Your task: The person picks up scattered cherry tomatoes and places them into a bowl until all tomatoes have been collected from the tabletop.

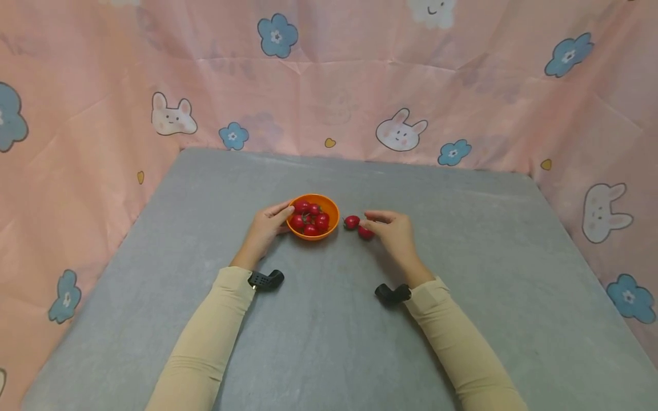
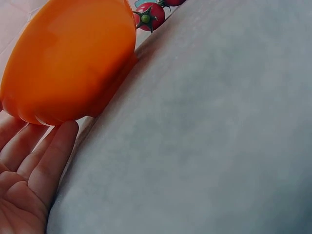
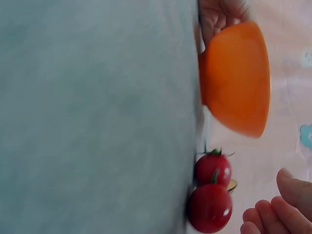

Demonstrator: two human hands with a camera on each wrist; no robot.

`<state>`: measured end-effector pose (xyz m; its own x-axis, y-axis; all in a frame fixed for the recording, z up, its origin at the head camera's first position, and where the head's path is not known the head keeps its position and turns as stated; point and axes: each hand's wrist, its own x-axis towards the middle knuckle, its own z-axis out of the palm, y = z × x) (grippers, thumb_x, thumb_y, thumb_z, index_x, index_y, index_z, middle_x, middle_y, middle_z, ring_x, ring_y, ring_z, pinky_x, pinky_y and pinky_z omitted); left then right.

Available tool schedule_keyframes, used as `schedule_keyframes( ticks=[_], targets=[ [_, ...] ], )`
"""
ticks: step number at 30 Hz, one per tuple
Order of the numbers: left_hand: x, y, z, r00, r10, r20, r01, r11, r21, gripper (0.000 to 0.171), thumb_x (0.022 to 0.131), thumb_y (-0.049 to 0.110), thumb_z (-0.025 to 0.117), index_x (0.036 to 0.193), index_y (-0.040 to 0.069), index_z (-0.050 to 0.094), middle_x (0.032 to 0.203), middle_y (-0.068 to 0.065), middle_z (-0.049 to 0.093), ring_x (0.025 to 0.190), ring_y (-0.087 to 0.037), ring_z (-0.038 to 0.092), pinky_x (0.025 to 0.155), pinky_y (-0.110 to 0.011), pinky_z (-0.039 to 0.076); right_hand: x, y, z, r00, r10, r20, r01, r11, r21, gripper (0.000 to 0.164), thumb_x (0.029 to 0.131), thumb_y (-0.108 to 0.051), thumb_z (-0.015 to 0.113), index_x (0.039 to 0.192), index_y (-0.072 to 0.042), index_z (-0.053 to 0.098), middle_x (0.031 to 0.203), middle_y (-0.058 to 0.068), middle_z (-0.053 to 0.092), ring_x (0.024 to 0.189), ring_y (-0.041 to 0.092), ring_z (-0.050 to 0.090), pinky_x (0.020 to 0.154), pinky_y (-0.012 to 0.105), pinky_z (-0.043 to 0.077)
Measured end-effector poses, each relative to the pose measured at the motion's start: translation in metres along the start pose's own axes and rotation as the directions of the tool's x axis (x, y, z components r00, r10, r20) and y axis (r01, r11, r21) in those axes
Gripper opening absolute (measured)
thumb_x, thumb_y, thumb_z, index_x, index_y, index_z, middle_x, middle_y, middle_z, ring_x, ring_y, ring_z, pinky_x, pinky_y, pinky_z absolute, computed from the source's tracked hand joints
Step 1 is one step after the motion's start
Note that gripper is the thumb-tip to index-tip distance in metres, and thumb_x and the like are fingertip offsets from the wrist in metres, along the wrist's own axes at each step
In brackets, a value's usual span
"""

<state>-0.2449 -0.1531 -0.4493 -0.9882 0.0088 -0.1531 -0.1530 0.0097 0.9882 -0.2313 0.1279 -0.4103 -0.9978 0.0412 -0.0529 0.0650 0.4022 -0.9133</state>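
Note:
An orange bowl (image 1: 332, 214) stands on the grey table, holding several red cherry tomatoes (image 1: 311, 229). My left hand (image 1: 263, 233) grips its left side, thumb at the rim; in the left wrist view the fingers (image 2: 54, 158) touch the bowl's outer wall low down. Right of the bowl lie two more cherry tomatoes, one tomato (image 1: 352, 222) nearer the bowl and another tomato (image 1: 365, 233) partly hidden by my right hand (image 1: 397, 233). The right wrist view shows that hand just above the near tomato (image 3: 210, 208), thumb and fingers bent slightly, apart from it, holding nothing.
The grey table (image 1: 329, 342) reaches back to a pink curtain (image 1: 329, 85) printed with rabbits and blue flowers, which also hangs along both sides. A black wrist device (image 1: 266, 280) sits at the left cuff, and a similar device (image 1: 393, 294) at the right.

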Motion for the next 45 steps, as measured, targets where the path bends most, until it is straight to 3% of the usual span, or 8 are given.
schedule_keyframes(
  ticks=[7,17,26,34,38,45],
  targets=[
    [0.0,0.0,-0.001,1.0,0.001,0.006,-0.002,1.0,0.007,0.047,0.099,0.032,0.062,0.141,0.011,0.057,0.146,-0.006,0.056,0.119,-0.017,0.06,0.083,-0.02,0.057,0.001,0.01,-0.005,0.999,0.049,0.004,-0.049,0.999,0.005,0.039,0.085,-0.024,0.078,0.119,-0.006,0.073,0.124,0.013,0.07,0.127,0.024,0.054,0.106,0.043,0.047],
    [-0.002,0.001,0.0,1.0,-0.01,-0.004,0.01,1.0,0.007,0.046,0.098,0.033,0.063,0.14,0.012,0.059,0.145,-0.005,0.057,0.116,-0.015,0.061,0.081,-0.019,0.057,0.003,0.015,-0.007,0.995,0.087,0.043,-0.088,0.996,0.005,0.04,0.084,-0.022,0.08,0.12,-0.005,0.072,0.122,0.014,0.071,0.124,0.021,0.056,0.085,0.021,0.044],
    [-0.001,0.0,-0.001,1.0,-0.006,-0.002,0.006,1.0,0.015,0.047,0.098,0.035,0.063,0.14,0.013,0.059,0.145,-0.005,0.057,0.115,-0.016,0.062,0.085,-0.023,0.058,0.004,0.02,-0.007,0.99,0.113,0.088,-0.113,0.994,-0.007,0.041,0.084,-0.019,0.079,0.121,-0.004,0.071,0.125,0.015,0.069,0.125,0.022,0.055,0.09,0.021,0.047],
    [0.0,0.0,-0.001,1.0,-0.004,0.005,0.004,1.0,0.002,0.047,0.098,0.033,0.063,0.14,0.012,0.058,0.145,-0.006,0.057,0.117,-0.017,0.061,0.086,-0.024,0.058,0.005,0.02,-0.005,0.982,0.15,0.117,-0.148,0.989,-0.029,0.041,0.084,-0.02,0.079,0.121,-0.004,0.072,0.127,0.015,0.069,0.121,0.02,0.055,0.084,0.016,0.048],
    [0.0,0.0,-0.001,1.0,-0.007,0.006,0.007,1.0,0.007,0.047,0.098,0.034,0.063,0.139,0.012,0.059,0.144,-0.006,0.057,0.114,-0.016,0.062,0.086,-0.025,0.059,0.005,0.019,-0.005,0.979,0.172,0.113,-0.171,0.985,-0.023,0.041,0.085,-0.022,0.079,0.122,-0.004,0.071,0.129,0.015,0.068,0.123,0.021,0.054,0.088,0.018,0.049],
    [0.001,-0.001,-0.001,1.0,-0.008,0.001,0.008,1.0,0.012,0.047,0.097,0.035,0.064,0.139,0.013,0.06,0.144,-0.006,0.058,0.112,-0.016,0.063,0.088,-0.027,0.059,0.006,0.013,-0.007,0.98,0.175,0.091,-0.176,0.984,0.013,0.043,0.086,-0.026,0.079,0.123,-0.007,0.071,0.131,0.013,0.067,0.127,0.024,0.052,0.103,0.034,0.049]
  ],
)
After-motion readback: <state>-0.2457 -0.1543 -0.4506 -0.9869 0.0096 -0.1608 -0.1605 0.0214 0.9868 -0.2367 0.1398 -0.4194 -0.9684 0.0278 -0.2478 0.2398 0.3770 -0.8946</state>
